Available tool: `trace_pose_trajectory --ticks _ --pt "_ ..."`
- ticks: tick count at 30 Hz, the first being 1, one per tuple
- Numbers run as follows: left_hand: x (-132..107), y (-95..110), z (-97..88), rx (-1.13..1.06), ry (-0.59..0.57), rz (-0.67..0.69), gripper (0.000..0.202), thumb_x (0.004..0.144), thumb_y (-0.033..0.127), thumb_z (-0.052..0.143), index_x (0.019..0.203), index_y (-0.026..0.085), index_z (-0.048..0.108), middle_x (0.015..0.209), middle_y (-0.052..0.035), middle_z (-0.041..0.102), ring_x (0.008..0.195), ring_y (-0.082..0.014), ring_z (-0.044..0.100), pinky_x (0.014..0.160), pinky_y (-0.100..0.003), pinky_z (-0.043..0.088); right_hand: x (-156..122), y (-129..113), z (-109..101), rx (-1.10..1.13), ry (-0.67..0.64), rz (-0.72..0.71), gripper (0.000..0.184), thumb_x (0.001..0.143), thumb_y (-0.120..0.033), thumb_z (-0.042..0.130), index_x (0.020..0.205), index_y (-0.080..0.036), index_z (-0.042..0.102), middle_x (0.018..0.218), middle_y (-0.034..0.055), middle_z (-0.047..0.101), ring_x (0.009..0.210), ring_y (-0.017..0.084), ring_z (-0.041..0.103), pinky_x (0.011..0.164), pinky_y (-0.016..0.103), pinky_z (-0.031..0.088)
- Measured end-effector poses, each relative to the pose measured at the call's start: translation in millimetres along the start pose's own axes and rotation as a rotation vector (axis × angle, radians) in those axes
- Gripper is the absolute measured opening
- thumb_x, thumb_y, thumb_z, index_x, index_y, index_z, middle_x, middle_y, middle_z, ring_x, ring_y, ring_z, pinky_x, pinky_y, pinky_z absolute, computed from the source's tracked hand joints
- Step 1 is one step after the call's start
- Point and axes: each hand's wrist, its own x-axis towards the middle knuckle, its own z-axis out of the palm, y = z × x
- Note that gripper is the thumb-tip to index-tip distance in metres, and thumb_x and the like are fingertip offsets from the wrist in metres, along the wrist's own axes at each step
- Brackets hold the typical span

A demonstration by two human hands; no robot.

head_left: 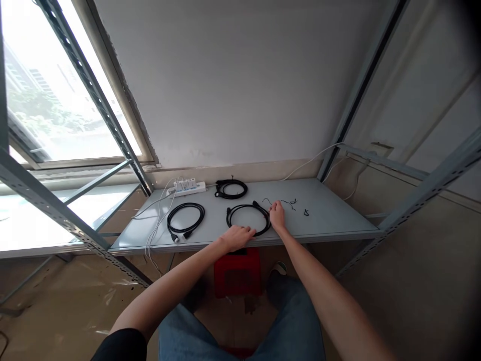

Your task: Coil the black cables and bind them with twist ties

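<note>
Where the near coil point(228, 219) lies: on the shelf point(326, 223), close to its front edge; ring round and flat, both hands at it.
Left hand point(237, 237): palm down across the front edge, fingers bent close together at the coil's front; whether they pinch it, I cannot tell.
Right hand point(277, 215): at the coil's right side, fingers curled inward; I cannot tell what they pinch.
Ties point(306, 212): beside the right hand, loose; grey surface shows between them and the right post point(340, 133).
Left coil point(202, 214): apart from the near coil, plugs by the front edge; white cables point(154, 230) hang over that edge beside it.
Back edge: far coil point(218, 188) and power strip point(193, 189), a gap between.
</note>
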Motion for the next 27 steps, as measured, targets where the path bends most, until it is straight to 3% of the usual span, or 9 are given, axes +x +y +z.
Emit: trace_pose_trajectory --ticks 3,5,7,12,18,27 --pt "-20 -33 0.7 -0.018 -0.027 -0.025 0.019 0.105 0.026 0.043 0.114 0.022 0.059 0.106 -0.0112 0.071 0.100 -0.0259 0.069 0.085 -0.037 0.048 -1 -2 -1 0.028 0.073 0.060 0.032 0.103 -0.054 0.031 0.084 -0.028 0.036 0.071 0.0025 0.055 0.061 0.023 0.058 0.061 0.037 0.046" --pt "-30 -49 6.1 -0.037 0.025 -0.079 0.017 0.103 0.021 0.045 0.110 0.022 0.061 0.111 -0.0123 0.071 0.108 -0.0266 0.066 0.093 -0.038 0.045 -4 -5 1 -0.086 0.079 0.004 0.027 0.104 -0.046 0.033 0.085 -0.027 0.037 0.072 0.0037 0.056 0.063 0.023 0.056 0.062 0.035 0.043" --pt "-34 -57 14.1 -0.087 0.108 -0.166 0.021 0.105 0.027 0.042 0.109 0.021 0.061 0.110 -0.0121 0.071 0.106 -0.0264 0.064 0.093 -0.039 0.044 -7 -10 4 -0.222 0.002 -0.093 0.020 0.104 -0.036 0.037 0.087 -0.026 0.040 0.074 0.0054 0.059 0.062 0.022 0.054 0.061 0.033 0.039" --pt "-20 -55 28.6 -0.168 0.205 -0.255 0.052 0.108 0.055 0.030 0.105 0.019 0.067 0.100 -0.0110 0.074 0.100 -0.0265 0.067 0.091 -0.038 0.044 -18 -26 14 -0.347 -0.353 -0.317 0.011 0.099 -0.017 0.045 0.090 -0.025 0.046 0.086 0.0077 0.071 0.065 0.020 0.058 0.062 0.028 0.035" --pt "-3 -49 32.0 -0.111 0.235 -0.351 0.061 0.109 0.055 0.026 0.096 0.017 0.071 0.090 -0.0130 0.075 0.086 -0.0255 0.070 0.088 -0.038 0.044 -32 -42 21 -0.247 -0.363 -0.296 0.022 0.106 -0.030 0.032 0.090 -0.026 0.047 0.063 -0.0023 0.058 0.058 0.018 0.056 0.064 0.027 0.040" --pt "-8 -49 32.5 -0.146 0.291 -0.353 0.054 0.109 0.053 0.029 0.095 0.018 0.068 0.091 -0.0124 0.073 0.098 -0.0265 0.068 0.091 -0.038 0.043 -37 -41 23 -0.132 -0.478 -0.285 0.020 0.101 -0.032 0.043 0.086 -0.025 0.053 0.059 -0.0031 0.054 0.058 0.018 0.054 0.068 0.029 0.044"
